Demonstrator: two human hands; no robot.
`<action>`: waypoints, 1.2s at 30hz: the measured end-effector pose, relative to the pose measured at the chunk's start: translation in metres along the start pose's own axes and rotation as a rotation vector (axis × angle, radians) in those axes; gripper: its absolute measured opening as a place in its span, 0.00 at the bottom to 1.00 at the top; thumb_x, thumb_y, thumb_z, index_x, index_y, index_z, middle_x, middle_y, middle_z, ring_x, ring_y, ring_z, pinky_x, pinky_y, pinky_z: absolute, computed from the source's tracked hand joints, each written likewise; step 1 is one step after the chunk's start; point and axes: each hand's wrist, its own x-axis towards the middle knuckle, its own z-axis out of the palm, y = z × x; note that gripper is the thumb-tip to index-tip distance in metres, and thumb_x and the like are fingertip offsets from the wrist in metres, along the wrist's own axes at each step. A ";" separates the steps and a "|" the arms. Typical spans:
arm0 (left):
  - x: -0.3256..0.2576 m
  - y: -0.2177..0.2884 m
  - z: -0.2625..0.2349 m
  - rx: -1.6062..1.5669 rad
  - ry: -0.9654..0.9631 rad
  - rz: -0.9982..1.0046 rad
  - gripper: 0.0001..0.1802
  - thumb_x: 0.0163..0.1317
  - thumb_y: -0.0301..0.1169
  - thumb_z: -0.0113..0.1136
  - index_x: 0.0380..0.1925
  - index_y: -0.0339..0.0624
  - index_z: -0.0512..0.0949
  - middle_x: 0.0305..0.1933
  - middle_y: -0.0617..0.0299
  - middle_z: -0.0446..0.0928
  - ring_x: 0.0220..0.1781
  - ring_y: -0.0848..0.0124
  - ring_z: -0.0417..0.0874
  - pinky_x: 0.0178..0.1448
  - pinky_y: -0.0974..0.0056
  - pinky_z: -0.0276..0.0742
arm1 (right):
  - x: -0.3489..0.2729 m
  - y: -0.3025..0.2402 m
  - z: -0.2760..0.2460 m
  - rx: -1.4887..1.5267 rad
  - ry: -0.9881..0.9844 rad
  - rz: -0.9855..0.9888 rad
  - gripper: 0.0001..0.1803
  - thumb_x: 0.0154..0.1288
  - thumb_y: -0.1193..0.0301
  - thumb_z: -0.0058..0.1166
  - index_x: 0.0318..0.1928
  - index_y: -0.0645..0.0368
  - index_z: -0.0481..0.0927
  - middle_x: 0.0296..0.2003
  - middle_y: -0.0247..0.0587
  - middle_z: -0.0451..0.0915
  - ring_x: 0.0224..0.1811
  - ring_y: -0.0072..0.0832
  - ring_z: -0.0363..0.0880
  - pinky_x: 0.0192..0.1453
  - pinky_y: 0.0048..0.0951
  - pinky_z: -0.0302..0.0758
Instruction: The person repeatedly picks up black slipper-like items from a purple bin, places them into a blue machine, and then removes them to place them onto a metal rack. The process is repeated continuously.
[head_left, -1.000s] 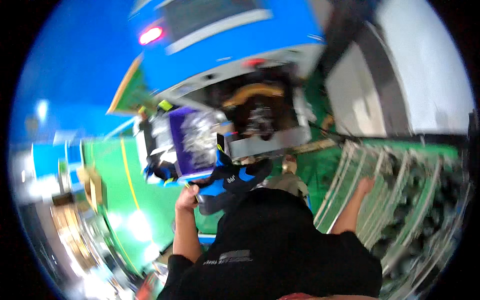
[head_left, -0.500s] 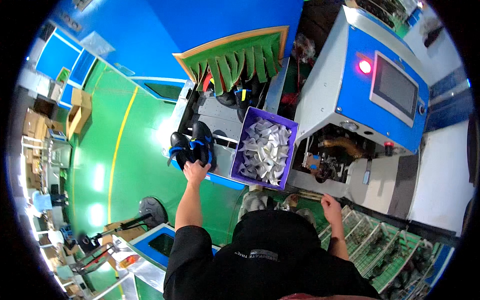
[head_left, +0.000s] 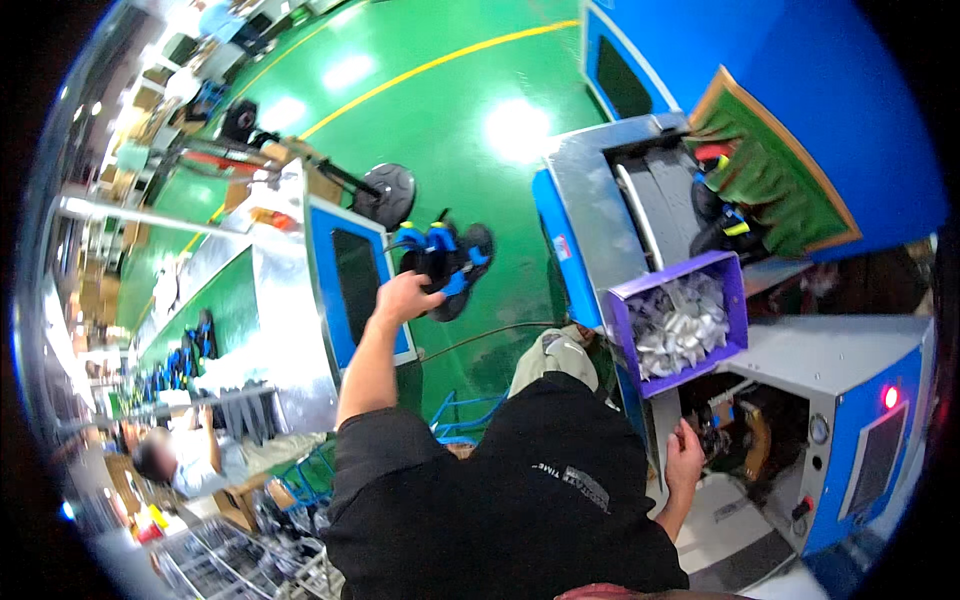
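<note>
My left hand (head_left: 405,297) grips a pair of black shoes (head_left: 447,262) with blue and yellow-green parts. Its fingers reach into the shoes at their near side, and the pair hangs over the green floor. Low on the right, my right hand (head_left: 684,460) is beside the machine's opening, its fingers curled together with nothing visible in them. Just above that hand stands a purple box (head_left: 622,340) heaped with white curved pieces (head_left: 685,325). More black and blue shoes (head_left: 722,222) sit on the conveyor, partly behind a green strip curtain (head_left: 770,185).
A blue and grey machine (head_left: 865,440) with a lit red button and a screen stands at the right. To the left is a long metal-topped conveyor (head_left: 300,330) with shoes farther along. Another person (head_left: 190,460) sits at the lower left. A round black base (head_left: 388,195) rests on the floor.
My view has turned to the left. My left hand has lifted the shoes off the conveyor's end and carried them left over the floor. My right hand now appears beside the machine's opening.
</note>
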 end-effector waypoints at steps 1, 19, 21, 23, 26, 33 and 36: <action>-0.025 -0.038 -0.014 0.004 0.001 -0.067 0.33 0.51 0.61 0.68 0.46 0.46 0.88 0.47 0.49 0.86 0.53 0.52 0.86 0.57 0.50 0.82 | 0.001 -0.011 -0.007 -0.003 -0.022 -0.038 0.24 0.72 0.70 0.57 0.66 0.62 0.77 0.53 0.48 0.84 0.53 0.35 0.84 0.59 0.36 0.78; 0.151 0.188 0.145 -0.683 0.011 0.340 0.25 0.64 0.41 0.68 0.55 0.36 0.80 0.51 0.45 0.85 0.51 0.54 0.88 0.57 0.54 0.82 | 0.061 -0.096 -0.186 -0.528 1.404 -0.550 0.21 0.77 0.74 0.51 0.66 0.70 0.74 0.67 0.57 0.74 0.71 0.48 0.72 0.74 0.47 0.67; 0.182 0.331 0.144 -0.650 -0.165 0.514 0.31 0.61 0.44 0.69 0.60 0.37 0.78 0.54 0.44 0.84 0.56 0.53 0.86 0.60 0.54 0.80 | 0.071 -0.079 -0.202 -0.850 1.308 -0.327 0.24 0.79 0.68 0.45 0.68 0.68 0.72 0.68 0.55 0.74 0.73 0.52 0.69 0.76 0.50 0.61; 0.219 0.447 0.166 -0.663 -0.172 0.633 0.40 0.54 0.48 0.70 0.62 0.33 0.75 0.57 0.42 0.83 0.61 0.49 0.84 0.65 0.52 0.77 | 0.078 -0.055 -0.197 -0.949 1.388 -0.285 0.26 0.80 0.64 0.40 0.67 0.68 0.73 0.67 0.55 0.75 0.72 0.51 0.70 0.75 0.49 0.60; 0.257 0.564 0.169 -0.660 -0.235 0.594 0.53 0.49 0.53 0.77 0.69 0.33 0.67 0.62 0.39 0.79 0.64 0.50 0.81 0.67 0.55 0.75 | 0.093 -0.059 -0.192 -0.944 1.466 -0.328 0.27 0.81 0.60 0.35 0.65 0.69 0.74 0.66 0.57 0.75 0.71 0.50 0.71 0.74 0.49 0.61; 0.245 0.679 0.194 -0.467 0.082 0.411 0.42 0.43 0.45 0.85 0.52 0.35 0.72 0.54 0.45 0.76 0.58 0.45 0.80 0.63 0.47 0.79 | 0.102 -0.032 -0.186 -1.039 1.566 -0.294 0.30 0.82 0.56 0.26 0.67 0.63 0.71 0.65 0.56 0.74 0.68 0.50 0.72 0.72 0.52 0.64; 0.264 0.664 0.195 -0.475 0.094 0.478 0.38 0.47 0.47 0.81 0.53 0.36 0.75 0.55 0.44 0.76 0.57 0.43 0.80 0.61 0.46 0.79 | 0.102 -0.030 -0.183 -1.055 1.552 -0.252 0.31 0.83 0.53 0.23 0.68 0.61 0.69 0.65 0.55 0.74 0.68 0.49 0.71 0.73 0.52 0.64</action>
